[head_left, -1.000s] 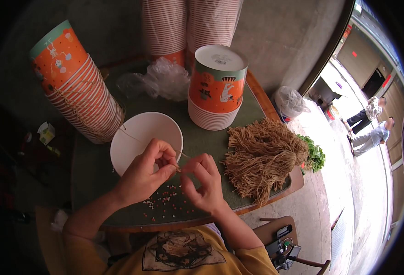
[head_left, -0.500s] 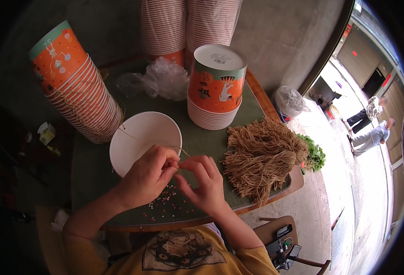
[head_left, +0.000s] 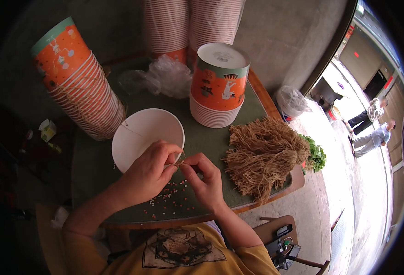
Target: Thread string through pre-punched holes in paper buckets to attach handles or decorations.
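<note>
Twine (head_left: 181, 162) is pinched at the fingertips of the left hand (head_left: 148, 168) and the right hand (head_left: 204, 179), which are held nearly touching by the near rim of a white paper bucket (head_left: 125, 145). Red and white beads (head_left: 168, 197) are scattered below on the green tabletop (head_left: 94, 183). Rightward, a tan twine bundle (head_left: 266, 158) is laid; beyond, orange paper buckets (head_left: 219, 91) are stacked upside down.

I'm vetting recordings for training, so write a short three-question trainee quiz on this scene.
1. True or false: the left hand and right hand come together at a thin tan strand.
2. Which is nearer the right hand: A, the bundle of tan strands; B, the clear plastic bag?
3. Fill in: small specks lie scattered on the dark ____ tabletop.

Key: 1 true; 2 A; 3 green.
</note>
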A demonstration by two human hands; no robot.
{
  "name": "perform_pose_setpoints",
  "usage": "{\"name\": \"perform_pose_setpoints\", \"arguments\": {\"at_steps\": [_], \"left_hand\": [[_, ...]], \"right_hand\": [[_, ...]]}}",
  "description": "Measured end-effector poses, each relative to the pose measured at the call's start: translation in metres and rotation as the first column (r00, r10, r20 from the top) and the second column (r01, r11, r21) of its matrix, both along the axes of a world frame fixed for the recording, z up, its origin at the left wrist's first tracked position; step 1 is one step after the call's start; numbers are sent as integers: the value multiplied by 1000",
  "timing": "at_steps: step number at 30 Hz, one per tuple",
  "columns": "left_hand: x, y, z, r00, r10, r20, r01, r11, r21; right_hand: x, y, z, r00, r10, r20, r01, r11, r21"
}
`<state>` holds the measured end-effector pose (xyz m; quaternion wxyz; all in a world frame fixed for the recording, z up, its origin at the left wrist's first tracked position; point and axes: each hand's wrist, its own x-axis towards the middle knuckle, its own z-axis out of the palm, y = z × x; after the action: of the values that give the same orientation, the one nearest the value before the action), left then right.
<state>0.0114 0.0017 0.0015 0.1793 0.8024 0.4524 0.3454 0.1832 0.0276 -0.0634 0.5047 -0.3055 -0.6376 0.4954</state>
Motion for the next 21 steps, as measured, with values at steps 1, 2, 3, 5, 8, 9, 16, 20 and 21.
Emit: {"name": "perform_pose_setpoints", "arguments": {"at_steps": [1, 2, 3, 5, 8, 9, 16, 20, 21], "left_hand": [[0, -1, -1, 1000, 22, -9, -22, 999, -39], [0, -2, -1, 999, 43, -19, -45, 996, -77], [0, -2, -1, 999, 45, -19, -46, 996, -77], [1, -2, 0, 997, 51, -49, -53, 998, -21], [1, -4, 3, 988, 110, -104, -104, 992, 69], [0, -3, 2, 989, 109, -104, -102, 992, 69], [-5, -1, 2, 993, 98, -69, -96, 995, 24], [-5, -2, 4, 994, 89, 60, -83, 992, -98], [-5, -1, 4, 994, 89, 60, -83, 992, -98]], "right_hand": [[0, 0, -1, 1000, 13, -8, -13, 1000, -28], [0, 0, -2, 1000, 25, -17, -26, 998, -56], [-1, 0, -3, 1000, 26, -17, -27, 998, -55], [-2, 1, -4, 1000, 28, -6, -28, 998, -56], [-4, 0, -7, 999, 36, 31, -34, 998, -49], [-4, 0, -7, 999, 34, 31, -33, 998, -49], [-4, -4, -2, 996, 12, 93, -19, 997, 72], [-3, -6, -2, 993, 26, 112, -35, 996, 83], [-3, -5, -3, 993, 25, 112, -35, 996, 83]]}}
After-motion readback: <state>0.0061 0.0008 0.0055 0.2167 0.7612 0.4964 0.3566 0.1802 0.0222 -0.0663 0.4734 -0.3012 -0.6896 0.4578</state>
